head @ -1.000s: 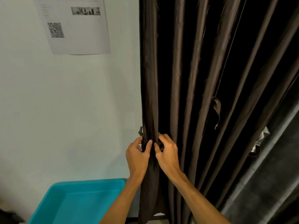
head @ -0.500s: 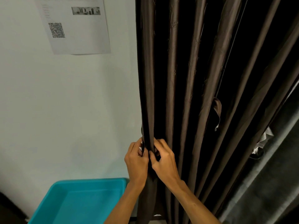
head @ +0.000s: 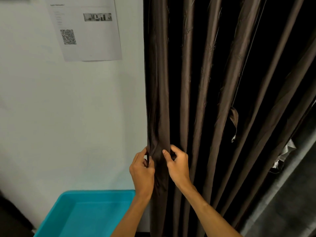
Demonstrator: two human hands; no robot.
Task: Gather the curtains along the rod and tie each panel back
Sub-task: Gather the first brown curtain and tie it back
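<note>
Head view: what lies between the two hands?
A gathered curtain fold, seen in the head view; the left hand pinches its wall-side edge, the right hand grips its other side.

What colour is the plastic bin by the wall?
Turquoise; the rectangular plastic bin shows best in head view.
</note>
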